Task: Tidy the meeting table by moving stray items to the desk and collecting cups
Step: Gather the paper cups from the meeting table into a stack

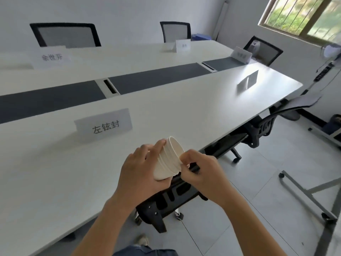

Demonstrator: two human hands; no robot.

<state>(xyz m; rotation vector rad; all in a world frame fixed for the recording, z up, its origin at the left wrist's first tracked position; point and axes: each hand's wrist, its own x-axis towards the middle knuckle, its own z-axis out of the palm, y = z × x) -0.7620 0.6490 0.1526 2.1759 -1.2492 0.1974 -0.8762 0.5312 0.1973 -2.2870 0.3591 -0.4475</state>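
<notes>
white table (184, 108); both hands (140, 169) grip stacked cups (168, 159)

White paper cups (168, 159), nested in a tilted stack, above the meeting table (184, 111) edge.

Cup stack (168, 159): off-white, ribbed rims. Desk (55, 172): white w/ dark grey centre strip (156, 76). Name cards (105, 124): white, black characters. Chairs (258, 126): black; far ones' backs prob. grey mesh. Floor (258, 191): pale grey tiles.
</notes>
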